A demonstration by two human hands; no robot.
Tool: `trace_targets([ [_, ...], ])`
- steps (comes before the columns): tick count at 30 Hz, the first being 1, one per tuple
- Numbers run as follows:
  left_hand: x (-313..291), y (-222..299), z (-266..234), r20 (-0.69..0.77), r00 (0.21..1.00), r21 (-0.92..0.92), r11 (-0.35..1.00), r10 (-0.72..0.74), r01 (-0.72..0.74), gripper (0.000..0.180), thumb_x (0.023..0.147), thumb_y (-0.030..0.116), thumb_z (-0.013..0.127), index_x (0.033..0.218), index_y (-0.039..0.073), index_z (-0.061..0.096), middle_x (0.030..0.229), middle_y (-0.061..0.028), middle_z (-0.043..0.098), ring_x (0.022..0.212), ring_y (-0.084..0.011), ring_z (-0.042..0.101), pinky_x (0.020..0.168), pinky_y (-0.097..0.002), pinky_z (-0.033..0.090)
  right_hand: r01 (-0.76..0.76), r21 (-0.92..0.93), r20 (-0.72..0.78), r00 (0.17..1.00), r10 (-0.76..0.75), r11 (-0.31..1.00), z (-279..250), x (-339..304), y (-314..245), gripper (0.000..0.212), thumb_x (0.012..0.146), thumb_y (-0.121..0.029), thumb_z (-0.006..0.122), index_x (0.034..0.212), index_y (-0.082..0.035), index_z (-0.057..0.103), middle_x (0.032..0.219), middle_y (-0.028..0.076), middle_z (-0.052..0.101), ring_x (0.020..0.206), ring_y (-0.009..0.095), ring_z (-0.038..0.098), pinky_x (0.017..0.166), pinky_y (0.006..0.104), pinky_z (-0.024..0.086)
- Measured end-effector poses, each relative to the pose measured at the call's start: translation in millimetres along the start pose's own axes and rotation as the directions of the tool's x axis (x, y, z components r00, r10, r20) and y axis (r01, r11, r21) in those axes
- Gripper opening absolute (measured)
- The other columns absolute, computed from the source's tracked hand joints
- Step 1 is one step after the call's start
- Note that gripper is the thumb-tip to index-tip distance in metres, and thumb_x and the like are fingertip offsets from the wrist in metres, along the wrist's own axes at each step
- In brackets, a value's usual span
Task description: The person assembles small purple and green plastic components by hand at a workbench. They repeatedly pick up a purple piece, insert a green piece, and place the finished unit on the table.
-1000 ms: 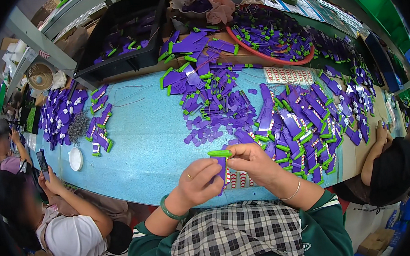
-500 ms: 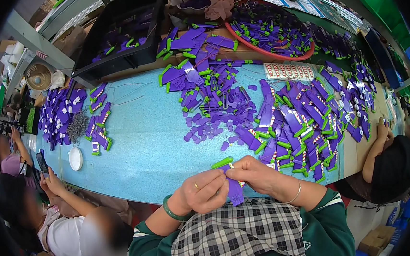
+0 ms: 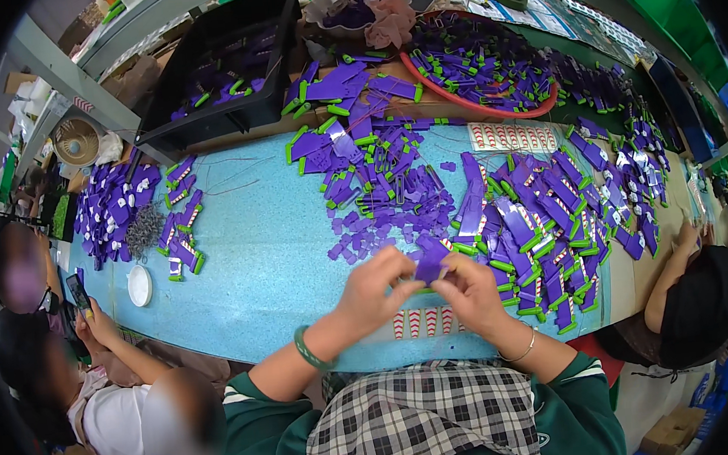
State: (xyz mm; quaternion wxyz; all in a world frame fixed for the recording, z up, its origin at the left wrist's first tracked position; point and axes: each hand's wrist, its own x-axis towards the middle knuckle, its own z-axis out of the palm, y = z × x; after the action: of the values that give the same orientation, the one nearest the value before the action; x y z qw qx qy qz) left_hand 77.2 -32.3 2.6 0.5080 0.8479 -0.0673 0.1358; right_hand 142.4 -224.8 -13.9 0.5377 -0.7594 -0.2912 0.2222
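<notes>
Between my two hands, above the table's near edge, is a flat purple plastic piece [image 3: 430, 258] with a bit of green along its lower side. My left hand [image 3: 376, 291] pinches it from the left with thumb and fingers. On the other side, the thumb and fingers of my right hand [image 3: 472, 294] close on it. Below my hands lies a sheet of red-and-white chevron stickers [image 3: 427, 321], partly covered by them. To the right, a heap of purple pieces with green ends and striped stickers [image 3: 535, 231] reaches close to my right hand.
Small loose purple parts [image 3: 389, 217] spread across the middle. Behind them stand a black bin [image 3: 219, 123] and a red-rimmed basket [image 3: 492, 115]. Another sticker sheet [image 3: 512, 136] lies near the basket. At left are a white dish [image 3: 139, 285] and more purple pieces [image 3: 114, 209]. People sit at both sides.
Both hands have moved up and forward over the table, turning the purple piece so its green part now faces me. The sticker sheet under my hands has come into sight.
</notes>
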Motion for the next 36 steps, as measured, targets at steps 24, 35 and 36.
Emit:
trace_targets([
  [24,3.1,-9.9,-7.2,0.051,0.922,-0.722,0.624,-0.385,0.3,0.019,0.082,-0.009,0.062,0.099,-0.002,0.059,0.092,-0.0072,0.063,0.086,-0.0165,0.064,0.076,-0.0287,0.054,0.289,-0.074,-0.218,0.929,-0.298,0.954,-2.3,10.5,-10.6,0.051,0.075,0.008,0.065,0.121,-0.013,0.064,0.077,0.003,0.047,0.067,0.012,0.049,0.058,0.0259,0.046],
  [35,-38.8,2.9,4.5,0.24,0.872,-0.414,0.767,-0.427,0.49,0.013,0.079,-0.007,0.066,0.091,-0.002,0.065,0.09,-0.006,0.065,0.079,-0.0138,0.062,0.072,-0.0238,0.051,0.182,-0.109,0.336,0.932,-0.136,0.977,-12.4,7.2,-18.6,0.054,0.07,0.005,0.071,0.121,-0.015,0.064,0.073,0.004,0.053,0.064,0.015,0.053,0.056,0.0299,0.043],
  [36,-37.5,11.4,4.9,0.291,0.821,-0.417,0.707,-0.491,0.571,0.011,0.078,-0.004,0.069,0.089,-0.002,0.066,0.092,-0.0071,0.064,0.083,-0.0133,0.06,0.073,-0.0242,0.048,0.071,0.01,0.318,0.946,-0.071,0.997,-10.9,5.1,-18.4,0.053,0.072,0.004,0.07,0.121,-0.013,0.063,0.076,0.004,0.055,0.065,0.014,0.054,0.058,0.0285,0.045],
])
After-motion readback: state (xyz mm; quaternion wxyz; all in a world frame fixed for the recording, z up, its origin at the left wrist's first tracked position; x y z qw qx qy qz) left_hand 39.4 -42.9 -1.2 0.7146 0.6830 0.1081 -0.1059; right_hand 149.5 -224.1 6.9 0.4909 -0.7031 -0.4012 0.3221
